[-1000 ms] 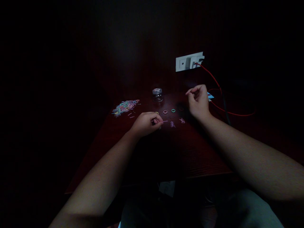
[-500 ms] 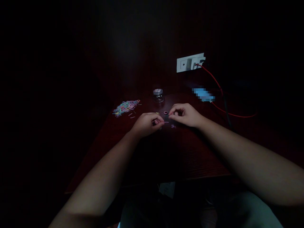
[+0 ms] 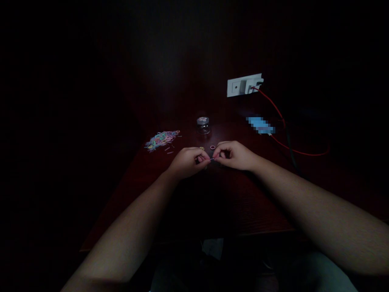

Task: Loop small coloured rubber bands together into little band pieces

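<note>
Wall socket (image 3: 236,86) and table (image 3: 249,211) suggest a dim room.

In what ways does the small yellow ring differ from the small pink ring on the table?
The yellow ring is partly covered by the left hand, while the pink ring shows almost whole, close to the right hand. The yellow ring lies more to the left in view than the pink ring. Both are small rings on the dark red table.

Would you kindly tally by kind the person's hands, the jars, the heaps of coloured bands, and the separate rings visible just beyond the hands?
Hands: 2 (left hand, right hand)
Jar: 1
Heap of bands: 1
Rings: 2 visible (yellow ring, partly hidden; pink ring)
Total: 6
</note>
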`<state>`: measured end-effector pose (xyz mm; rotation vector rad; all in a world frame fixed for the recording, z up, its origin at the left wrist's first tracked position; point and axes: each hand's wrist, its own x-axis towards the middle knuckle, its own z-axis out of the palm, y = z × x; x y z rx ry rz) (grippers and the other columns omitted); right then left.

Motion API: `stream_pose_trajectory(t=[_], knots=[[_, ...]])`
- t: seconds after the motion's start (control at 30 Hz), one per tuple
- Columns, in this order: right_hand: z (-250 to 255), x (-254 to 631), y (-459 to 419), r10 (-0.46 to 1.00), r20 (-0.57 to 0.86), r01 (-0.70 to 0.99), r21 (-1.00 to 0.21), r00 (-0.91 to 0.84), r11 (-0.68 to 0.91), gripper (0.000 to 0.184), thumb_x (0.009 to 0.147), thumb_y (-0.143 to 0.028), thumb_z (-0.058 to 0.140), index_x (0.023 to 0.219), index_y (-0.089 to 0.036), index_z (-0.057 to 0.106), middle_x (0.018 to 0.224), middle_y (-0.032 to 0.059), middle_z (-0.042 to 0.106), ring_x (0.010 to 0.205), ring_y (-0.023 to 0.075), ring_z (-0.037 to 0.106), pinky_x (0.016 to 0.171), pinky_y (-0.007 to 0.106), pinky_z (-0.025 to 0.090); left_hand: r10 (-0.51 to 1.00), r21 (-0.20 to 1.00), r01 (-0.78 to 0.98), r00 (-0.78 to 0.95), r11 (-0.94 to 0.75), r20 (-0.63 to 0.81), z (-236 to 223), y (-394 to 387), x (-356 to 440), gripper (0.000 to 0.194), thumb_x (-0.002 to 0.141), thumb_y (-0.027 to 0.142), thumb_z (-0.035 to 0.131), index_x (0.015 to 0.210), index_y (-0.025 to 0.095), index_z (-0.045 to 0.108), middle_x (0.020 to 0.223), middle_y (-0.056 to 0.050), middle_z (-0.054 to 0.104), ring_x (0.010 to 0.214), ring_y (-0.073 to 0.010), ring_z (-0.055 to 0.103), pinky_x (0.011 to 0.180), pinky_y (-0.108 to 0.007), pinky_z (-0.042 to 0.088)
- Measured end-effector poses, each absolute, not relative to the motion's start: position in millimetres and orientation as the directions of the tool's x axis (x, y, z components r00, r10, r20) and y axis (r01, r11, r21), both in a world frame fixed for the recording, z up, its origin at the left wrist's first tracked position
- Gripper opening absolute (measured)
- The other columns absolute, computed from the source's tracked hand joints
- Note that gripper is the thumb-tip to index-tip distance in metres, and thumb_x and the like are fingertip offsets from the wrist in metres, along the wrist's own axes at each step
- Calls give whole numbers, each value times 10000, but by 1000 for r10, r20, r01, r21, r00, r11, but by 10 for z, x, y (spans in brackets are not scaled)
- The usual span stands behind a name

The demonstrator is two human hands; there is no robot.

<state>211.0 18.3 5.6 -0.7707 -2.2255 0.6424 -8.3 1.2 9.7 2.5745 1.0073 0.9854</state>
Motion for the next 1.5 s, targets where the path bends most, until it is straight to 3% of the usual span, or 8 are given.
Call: stream_pose_trajectory(t=[0.33, 0.63, 0.9, 1.07, 1.2, 1.33, 1.5], knots=[[70, 2114, 181, 654, 489, 354, -572, -577, 740, 96, 795, -217, 621, 819, -144, 679, 789, 32, 590, 582, 89, 483, 558, 227, 378, 646, 391, 520, 525, -759, 554, 108, 6, -82, 45, 799, 211, 652, 782, 180, 680, 687, 9, 640, 584, -85, 571, 562, -197, 455], [92, 2127, 194, 667, 471, 379, -569, -577, 730, 104, 817, -217, 600, 810, -139, 667, 746, 30, 590, 596, 103, 501, 558, 226, 382, 652, 393, 528, 517, -753, 555, 104, 3, -82, 44, 804, 206, 648, 799, 178, 682, 702, 6, 647, 592, -85, 570, 566, -194, 447], [133, 2197, 230, 655, 454, 461, -471, -604, 752, 83, 777, -185, 595, 771, -144, 668, 743, 33, 615, 633, 117, 527, 609, 240, 388, 691, 422, 555, 485, -717, 537, 77, 23, -100, 71, 806, 223, 629, 805, 176, 682, 732, -1, 662, 608, -87, 580, 587, -198, 455], [132, 2306, 300, 740, 327, 606, -427, -588, 671, 62, 704, -163, 590, 715, -160, 651, 723, 25, 654, 628, 128, 554, 605, 243, 387, 866, 417, 787, 282, -455, 412, 68, 120, -213, 155, 833, 298, 591, 890, 185, 681, 779, -21, 695, 701, -139, 621, 689, -252, 486], [129, 2349, 322, 791, 215, 694, -385, -573, 608, 84, 694, -185, 595, 733, -177, 668, 741, 22, 689, 646, 142, 592, 620, 251, 404, 926, 283, 942, 67, -183, 372, 37, 291, -508, 179, 844, 256, 555, 964, 208, 679, 1006, -66, 708, 936, -219, 636, 879, -331, 482], [154, 2328, 293, 804, 179, 730, -344, -567, 591, 84, 698, -211, 603, 734, -189, 675, 748, 21, 699, 644, 148, 605, 616, 257, 408, 964, 214, 975, -103, 50, 246, -59, 456, -837, 243, 822, 274, 586, 1045, 228, 670, 1147, -107, 663, 1087, -269, 592, 989, -387, 432], [194, 2271, 235, 796, 192, 744, -282, -574, 605, 62, 701, -222, 618, 705, -199, 676, 739, 28, 699, 636, 154, 603, 612, 269, 397, 964, 296, 941, -217, 165, 152, -138, 568, -1005, 274, 800, 309, 634, 1061, 233, 661, 1231, -122, 633, 1144, -289, 575, 994, -391, 425]])
